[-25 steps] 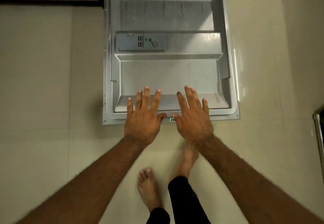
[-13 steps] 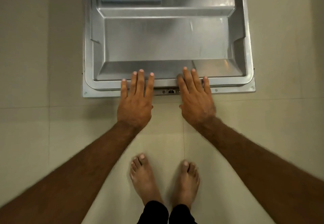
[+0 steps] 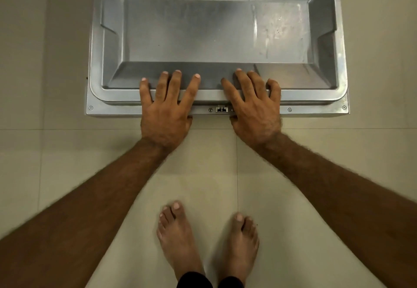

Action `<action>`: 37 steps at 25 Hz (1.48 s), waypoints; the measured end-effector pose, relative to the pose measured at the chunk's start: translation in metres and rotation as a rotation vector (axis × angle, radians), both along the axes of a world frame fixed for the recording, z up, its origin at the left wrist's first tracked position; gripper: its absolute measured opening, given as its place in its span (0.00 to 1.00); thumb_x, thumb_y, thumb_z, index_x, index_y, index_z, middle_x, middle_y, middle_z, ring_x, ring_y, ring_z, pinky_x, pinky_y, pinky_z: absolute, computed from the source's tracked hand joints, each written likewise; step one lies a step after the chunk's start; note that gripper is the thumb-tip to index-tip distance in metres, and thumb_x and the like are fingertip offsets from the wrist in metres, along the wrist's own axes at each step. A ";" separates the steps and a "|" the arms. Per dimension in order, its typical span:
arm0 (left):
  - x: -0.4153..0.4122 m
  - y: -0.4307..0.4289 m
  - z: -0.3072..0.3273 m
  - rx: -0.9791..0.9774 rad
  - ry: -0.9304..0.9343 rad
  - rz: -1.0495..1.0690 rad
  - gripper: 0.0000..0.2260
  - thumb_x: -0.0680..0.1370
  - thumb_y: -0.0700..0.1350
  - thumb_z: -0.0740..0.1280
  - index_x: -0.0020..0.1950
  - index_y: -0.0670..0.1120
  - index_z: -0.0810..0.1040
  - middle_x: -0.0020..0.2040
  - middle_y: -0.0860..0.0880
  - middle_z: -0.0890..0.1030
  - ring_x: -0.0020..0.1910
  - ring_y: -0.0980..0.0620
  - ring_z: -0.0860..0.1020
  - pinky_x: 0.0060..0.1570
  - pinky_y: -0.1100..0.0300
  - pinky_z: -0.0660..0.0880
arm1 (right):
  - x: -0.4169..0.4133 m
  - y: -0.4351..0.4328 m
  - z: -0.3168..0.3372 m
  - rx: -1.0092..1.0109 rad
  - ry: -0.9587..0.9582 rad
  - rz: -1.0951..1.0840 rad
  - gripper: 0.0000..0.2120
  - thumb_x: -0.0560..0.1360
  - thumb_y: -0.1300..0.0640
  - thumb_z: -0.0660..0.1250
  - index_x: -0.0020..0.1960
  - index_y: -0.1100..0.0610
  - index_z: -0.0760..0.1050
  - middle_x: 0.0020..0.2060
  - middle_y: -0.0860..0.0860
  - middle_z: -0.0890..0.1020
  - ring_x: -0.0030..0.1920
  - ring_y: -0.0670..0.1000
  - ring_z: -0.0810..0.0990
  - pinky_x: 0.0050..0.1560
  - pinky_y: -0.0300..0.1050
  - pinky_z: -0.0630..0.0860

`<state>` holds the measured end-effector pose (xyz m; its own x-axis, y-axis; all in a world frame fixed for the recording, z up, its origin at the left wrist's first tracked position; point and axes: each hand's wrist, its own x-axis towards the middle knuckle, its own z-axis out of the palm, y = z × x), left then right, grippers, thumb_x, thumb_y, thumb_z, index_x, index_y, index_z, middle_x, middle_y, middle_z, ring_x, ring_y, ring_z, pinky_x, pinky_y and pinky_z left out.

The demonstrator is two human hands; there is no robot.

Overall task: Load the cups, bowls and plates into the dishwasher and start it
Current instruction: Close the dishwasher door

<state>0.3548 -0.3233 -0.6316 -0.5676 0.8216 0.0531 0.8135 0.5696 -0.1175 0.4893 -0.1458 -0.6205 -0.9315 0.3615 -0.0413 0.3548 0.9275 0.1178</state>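
Observation:
The dishwasher door [image 3: 216, 35] lies open and flat in front of me, its steel inner panel facing up. My left hand [image 3: 165, 109] lies over the door's front edge, left of the latch [image 3: 221, 109], fingers spread on the rim and thumb tucked under the edge. My right hand [image 3: 255, 109] holds the same edge just right of the latch, fingers slightly bent over the rim, thumb underneath. No cups, bowls or plates are in view. The racks and tub are out of frame.
Beige floor tiles [image 3: 45, 175] surround the door on the left, right and front. My bare feet [image 3: 180, 238] stand on the tiles a short way back from the door's edge.
The view has dropped and closed in on the door's front edge. Both hands slid back from the inner panel onto the rim, and the thumbs went under the edge. My feet came together.

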 end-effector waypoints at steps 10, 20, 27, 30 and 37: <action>-0.006 0.006 0.131 0.164 0.103 -0.079 0.37 0.73 0.47 0.68 0.81 0.50 0.61 0.71 0.39 0.72 0.72 0.37 0.70 0.71 0.31 0.59 | -0.001 -0.002 0.127 0.027 0.162 0.033 0.47 0.66 0.58 0.76 0.79 0.51 0.56 0.78 0.57 0.63 0.78 0.60 0.59 0.75 0.71 0.52; -0.085 0.065 0.362 0.401 0.131 -0.056 0.31 0.74 0.49 0.71 0.77 0.46 0.71 0.77 0.40 0.69 0.77 0.39 0.66 0.72 0.35 0.63 | -0.064 0.064 0.358 -0.015 0.535 -0.006 0.33 0.73 0.56 0.74 0.75 0.60 0.68 0.74 0.57 0.70 0.77 0.58 0.65 0.74 0.65 0.63; -0.133 0.108 0.438 0.418 0.185 -0.022 0.26 0.79 0.47 0.67 0.77 0.49 0.69 0.74 0.46 0.73 0.74 0.42 0.70 0.74 0.38 0.61 | -0.118 0.107 0.435 -0.027 0.651 -0.050 0.29 0.71 0.57 0.78 0.70 0.56 0.75 0.66 0.52 0.79 0.70 0.57 0.74 0.69 0.60 0.72; -0.155 0.127 0.447 0.487 0.180 -0.023 0.26 0.81 0.42 0.67 0.79 0.49 0.67 0.75 0.47 0.71 0.76 0.41 0.67 0.75 0.37 0.58 | -0.142 0.118 0.457 -0.055 0.632 -0.107 0.27 0.72 0.60 0.77 0.70 0.53 0.75 0.69 0.51 0.77 0.72 0.58 0.72 0.69 0.62 0.72; -0.223 0.179 0.485 0.596 0.094 -0.070 0.33 0.77 0.34 0.68 0.80 0.49 0.64 0.79 0.48 0.67 0.80 0.42 0.59 0.78 0.37 0.51 | -0.204 0.165 0.506 -0.032 0.606 -0.104 0.22 0.75 0.63 0.73 0.68 0.56 0.76 0.70 0.55 0.76 0.73 0.60 0.71 0.71 0.62 0.67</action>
<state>0.1317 -0.1441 -0.1469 -0.4835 0.6706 0.5625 0.8532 0.5046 0.1319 0.2857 0.0188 -0.1149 -0.7523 0.4595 0.4722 0.4390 0.8840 -0.1607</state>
